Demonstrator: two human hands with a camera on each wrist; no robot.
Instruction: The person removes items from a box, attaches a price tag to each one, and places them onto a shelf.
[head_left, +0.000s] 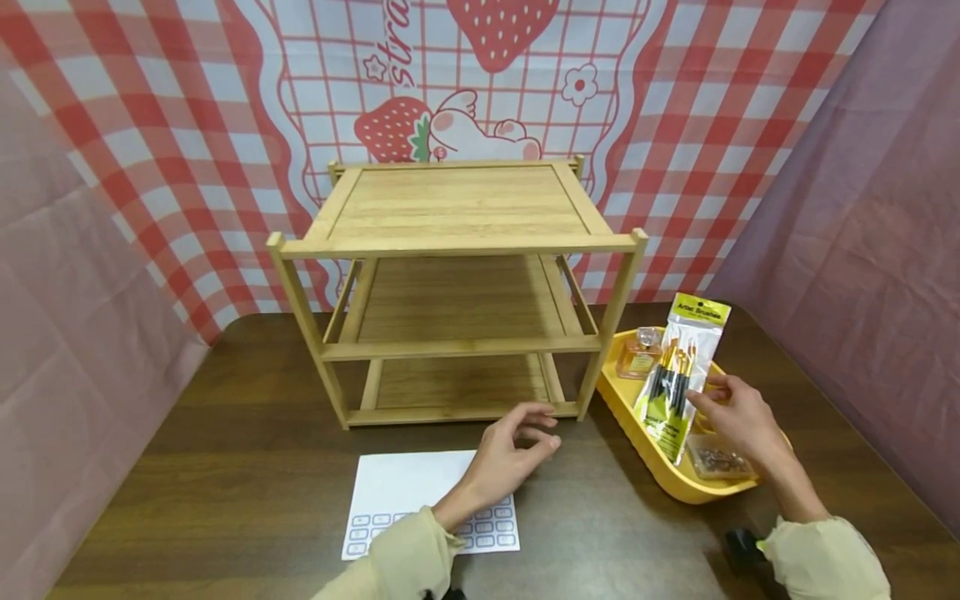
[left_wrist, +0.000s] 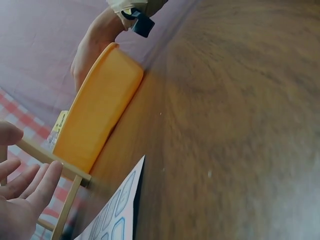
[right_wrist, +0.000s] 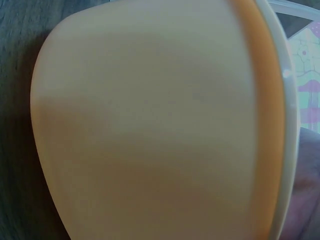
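Dark wood-grain table point(head_left: 247, 467), one, carrying everything.

Bamboo shelf rack point(head_left: 457, 250), one, three tiers, all tiers bare, standing mid-table against red-checked strawberry backdrop point(head_left: 480, 75).

Yellow tray point(head_left: 637, 433), one, oval plastic, right of rack, near its front right leg. Same tray fills right wrist view point(right_wrist: 150, 130) as smooth yellow wall with pale rim; seen side-on in left wrist view point(left_wrist: 100, 115).

White label sheet point(head_left: 397, 492), one, flat on table in front of rack, rows of blue-outlined rounded blanks along near edge, partly under left forearm.

Brush pack point(head_left: 678, 375), one: clear sleeve, yellow header card printed "Artist Brushes", black-handled brushes with orange ferrules inside, exact brush count not readable. Standing tilted in tray, header up, leaning toward rack side.

Perfume bottle point(head_left: 643, 354), one, clear glass with amber liquid, at far end of tray behind pack.

Small clear packet point(head_left: 720, 460), one, brownish bits inside, at near end of tray.

Hands, two:
- Right hand point(head_left: 738, 417) over tray, fingertips point(head_left: 701, 400) pinching right edge of brush pack at mid-height.
- Left hand point(head_left: 513, 454) hovering above table between label sheet and rack base, fingers loosely curled, holding nothing; same hand point(left_wrist: 22, 200) relaxed and spread in left wrist view.
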